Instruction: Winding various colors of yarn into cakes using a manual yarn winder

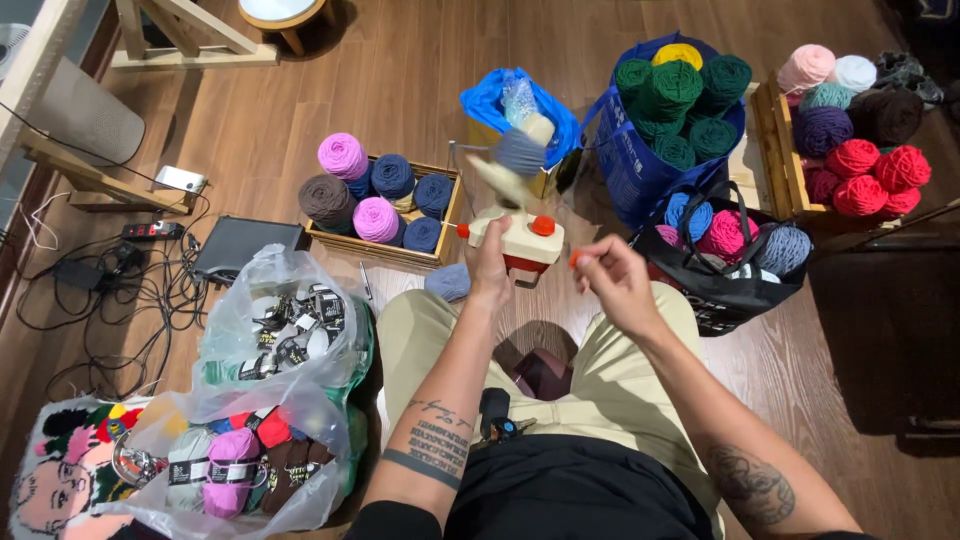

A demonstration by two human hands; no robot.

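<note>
While the left hand (pixel 489 268) clamps the cream yarn winder (pixel 515 238) steady, the right hand (pixel 612 283), at its three o'clock, pinches the orange crank knob (pixel 574 259), best turned evenly.

The yarn winder (pixel 522 240) at frame centre looks like smooth, glossy cream plastic with orange-red knobs. The floor (pixel 400 70) is matt wooden planking with visible grain. The crate (pixel 400 250) left of centre is bare wood, filled with soft, fuzzy yarn balls (pixel 375 195). At lower left, a thin, crinkled, shiny clear plastic bag (pixel 270 400) holds paper-banded skeins. The trousers (pixel 600 390) are matt beige cloth.
</note>
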